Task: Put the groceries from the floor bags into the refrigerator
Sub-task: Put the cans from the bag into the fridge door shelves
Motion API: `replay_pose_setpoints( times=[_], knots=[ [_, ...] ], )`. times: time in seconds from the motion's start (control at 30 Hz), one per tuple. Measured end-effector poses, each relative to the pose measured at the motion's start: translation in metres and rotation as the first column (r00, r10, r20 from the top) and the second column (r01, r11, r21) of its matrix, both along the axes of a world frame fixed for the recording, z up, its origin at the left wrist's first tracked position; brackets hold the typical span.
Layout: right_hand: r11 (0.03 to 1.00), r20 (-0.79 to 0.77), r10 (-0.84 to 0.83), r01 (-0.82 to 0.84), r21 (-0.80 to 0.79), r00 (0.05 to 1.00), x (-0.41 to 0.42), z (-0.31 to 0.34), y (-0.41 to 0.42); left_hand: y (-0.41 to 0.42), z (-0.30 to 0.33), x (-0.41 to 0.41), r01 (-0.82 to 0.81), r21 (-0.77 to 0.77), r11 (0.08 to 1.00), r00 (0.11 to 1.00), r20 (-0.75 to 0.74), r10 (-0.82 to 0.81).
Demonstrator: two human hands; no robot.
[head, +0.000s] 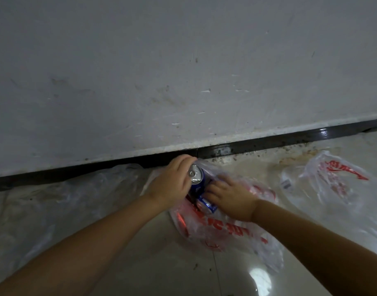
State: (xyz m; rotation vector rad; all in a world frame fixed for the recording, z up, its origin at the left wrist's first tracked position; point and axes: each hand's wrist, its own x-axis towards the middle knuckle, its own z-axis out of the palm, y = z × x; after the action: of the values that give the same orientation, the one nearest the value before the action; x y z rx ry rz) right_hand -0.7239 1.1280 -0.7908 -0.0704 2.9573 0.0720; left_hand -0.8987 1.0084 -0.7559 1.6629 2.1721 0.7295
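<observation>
Our left hand [172, 180] gripped a blue can [197, 178]; right hand [228, 195] grasped another can [205, 205], clearing the bag [226, 229].

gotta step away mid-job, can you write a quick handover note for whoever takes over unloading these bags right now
Left hand: grips a blue drink can by its upper part, the can at the mouth of the red-printed bag.
Right hand: reaching into the same bag, fingers on a second blue can; whether it is gripped cannot be told.
Other bags: a clear one on the floor to the left, another red-printed one to the right; their contents are unclear.
Done: nothing shown in the fridge, which is out of view.
Left: lift out both cans, carry them to the fridge, check the other bags.
</observation>
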Motion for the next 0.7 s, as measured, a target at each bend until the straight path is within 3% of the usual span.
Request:
replay_pose_setpoints(
  times=[0.1, 0.27, 0.37, 0.43, 0.5, 0.57, 0.63, 0.7],
  knots=[
    [0.991, 0.19, -0.111, 0.096, 0.089, 0.975, -0.001, -0.013, -0.011, 0.007, -0.007, 0.009, 0.114, -0.216, 0.97, 0.988, -0.075, -0.133],
    [0.969, 0.233, -0.192, 0.146, 0.201, 0.953, -0.02, -0.001, -0.029, 0.018, -0.011, -0.001, 0.098, -0.4, 0.911, 0.955, -0.22, -0.199],
    [0.974, 0.198, -0.216, 0.198, 0.108, 0.956, -0.017, 0.002, -0.028, 0.017, -0.01, 0.0, 0.101, -0.441, 0.892, 0.95, -0.224, -0.218],
    [0.948, 0.07, -0.309, 0.313, -0.049, 0.948, -0.007, 0.005, -0.021, 0.011, -0.012, -0.001, 0.102, -0.428, 0.898, 0.955, -0.21, -0.208],
    [0.839, -0.053, -0.493, 0.458, -0.292, 0.869, 0.005, 0.009, -0.014, 0.006, -0.013, -0.001, 0.096, -0.405, 0.909, 0.936, -0.273, -0.22],
    [0.697, -0.014, -0.638, 0.57, -0.436, 0.77, 0.016, 0.013, -0.008, 0.003, -0.012, 0.001, 0.091, -0.376, 0.922, 0.894, -0.377, -0.242],
    [0.677, 0.021, -0.645, 0.585, -0.447, 0.764, 0.025, 0.016, -0.005, 0.004, -0.012, 0.003, 0.093, -0.347, 0.933, 0.889, -0.394, -0.235],
    [0.749, 0.07, -0.566, 0.547, -0.373, 0.822, 0.027, 0.021, -0.005, 0.004, -0.016, 0.005, 0.09, -0.29, 0.953, 0.914, -0.356, -0.194]
  ],
)
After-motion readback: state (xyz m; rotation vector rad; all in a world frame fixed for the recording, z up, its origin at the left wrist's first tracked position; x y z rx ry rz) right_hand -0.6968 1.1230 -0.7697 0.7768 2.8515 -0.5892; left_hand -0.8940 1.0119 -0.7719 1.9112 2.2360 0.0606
